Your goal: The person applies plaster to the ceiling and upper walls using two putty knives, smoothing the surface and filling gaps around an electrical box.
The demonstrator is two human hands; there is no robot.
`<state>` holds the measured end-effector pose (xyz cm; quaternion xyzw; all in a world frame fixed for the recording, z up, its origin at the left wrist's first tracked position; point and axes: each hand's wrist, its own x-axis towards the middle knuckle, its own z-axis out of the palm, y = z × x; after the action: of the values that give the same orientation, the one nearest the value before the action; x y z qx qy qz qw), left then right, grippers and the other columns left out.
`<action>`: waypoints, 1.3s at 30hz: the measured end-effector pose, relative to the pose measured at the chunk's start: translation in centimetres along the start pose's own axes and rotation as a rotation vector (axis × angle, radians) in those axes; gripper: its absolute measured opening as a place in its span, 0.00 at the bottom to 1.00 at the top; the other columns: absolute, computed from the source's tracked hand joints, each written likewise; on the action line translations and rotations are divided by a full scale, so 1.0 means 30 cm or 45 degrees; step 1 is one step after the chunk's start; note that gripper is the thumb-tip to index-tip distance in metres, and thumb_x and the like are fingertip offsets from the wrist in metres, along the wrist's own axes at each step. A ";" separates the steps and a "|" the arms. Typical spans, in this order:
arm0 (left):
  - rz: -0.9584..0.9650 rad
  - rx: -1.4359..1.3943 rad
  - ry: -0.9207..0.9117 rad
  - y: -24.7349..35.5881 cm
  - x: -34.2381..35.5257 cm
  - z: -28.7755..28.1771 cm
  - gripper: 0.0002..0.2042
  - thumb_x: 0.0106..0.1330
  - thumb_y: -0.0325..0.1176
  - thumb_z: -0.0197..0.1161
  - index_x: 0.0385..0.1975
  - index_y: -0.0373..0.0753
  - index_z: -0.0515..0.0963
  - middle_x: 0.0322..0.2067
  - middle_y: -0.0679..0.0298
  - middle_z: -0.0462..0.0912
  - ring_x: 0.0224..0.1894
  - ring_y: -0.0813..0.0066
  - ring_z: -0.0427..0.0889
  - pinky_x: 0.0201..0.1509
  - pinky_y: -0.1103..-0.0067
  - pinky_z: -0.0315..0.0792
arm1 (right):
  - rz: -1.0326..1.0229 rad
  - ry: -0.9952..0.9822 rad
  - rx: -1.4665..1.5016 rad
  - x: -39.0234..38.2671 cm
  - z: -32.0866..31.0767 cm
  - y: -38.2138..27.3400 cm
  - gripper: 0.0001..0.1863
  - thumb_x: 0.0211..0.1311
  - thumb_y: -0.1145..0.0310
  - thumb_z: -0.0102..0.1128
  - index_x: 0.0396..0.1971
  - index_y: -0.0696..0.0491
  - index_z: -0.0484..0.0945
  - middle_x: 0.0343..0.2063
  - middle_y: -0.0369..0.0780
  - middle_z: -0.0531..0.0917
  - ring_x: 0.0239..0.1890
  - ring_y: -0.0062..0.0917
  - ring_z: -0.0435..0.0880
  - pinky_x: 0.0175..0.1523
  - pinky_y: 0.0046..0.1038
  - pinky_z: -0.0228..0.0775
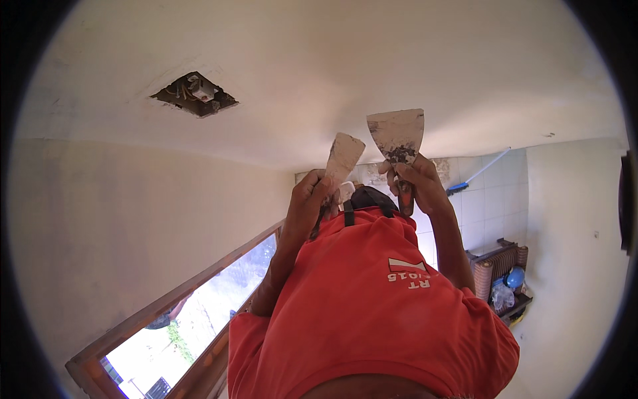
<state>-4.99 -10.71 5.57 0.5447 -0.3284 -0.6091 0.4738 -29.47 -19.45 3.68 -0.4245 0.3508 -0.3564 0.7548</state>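
My left hand [312, 193] is closed around the handle of a narrower putty knife [344, 154], its pale, filler-smeared blade tilted up to the right. To its right, my right hand [420, 178] grips a wider putty knife [399, 126] by its dark and reddish handle [405, 197]. That blade is coated in light filler, with dark flaking marks near the handle. Both blades are held up side by side, apart from each other, in front of a pale plastered surface [286, 60]. I cannot tell whether either blade touches it.
A rough diamond-shaped hole [194, 95] in the plaster shows wires and a box. A wood-framed window [193, 326] is at lower left. At right are a blue brush with a long handle [458, 189] on white tiles [495, 193] and a brown rack-like piece [495, 266] holding a blue round object [515, 277].
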 end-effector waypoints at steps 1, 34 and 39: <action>-0.016 0.040 -0.039 0.003 -0.004 -0.005 0.13 0.76 0.38 0.49 0.42 0.33 0.73 0.23 0.64 0.78 0.19 0.82 0.75 0.21 0.85 0.68 | -0.002 -0.004 0.001 0.005 -0.001 -0.001 0.12 0.68 0.68 0.56 0.44 0.61 0.78 0.27 0.38 0.83 0.22 0.16 0.77 0.29 0.19 0.70; 0.198 0.553 0.040 0.241 -0.004 0.051 0.13 0.74 0.37 0.50 0.39 0.32 0.76 0.17 0.69 0.72 0.17 0.86 0.66 0.21 0.82 0.62 | -0.133 -0.004 -0.655 0.013 0.102 -0.112 0.10 0.65 0.70 0.55 0.34 0.63 0.73 0.20 0.36 0.76 0.19 0.16 0.72 0.26 0.23 0.65; 0.155 0.565 0.032 0.247 -0.002 0.045 0.12 0.73 0.35 0.50 0.40 0.32 0.76 0.16 0.69 0.71 0.18 0.85 0.65 0.23 0.81 0.63 | -0.335 0.075 -0.962 0.008 0.124 -0.137 0.10 0.64 0.72 0.53 0.42 0.61 0.73 0.26 0.44 0.78 0.26 0.25 0.76 0.32 0.31 0.70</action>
<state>-4.68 -13.30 12.63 0.6221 -0.4807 -0.4855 0.3824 -27.25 -19.77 8.76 -0.7030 0.4213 -0.3079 0.4832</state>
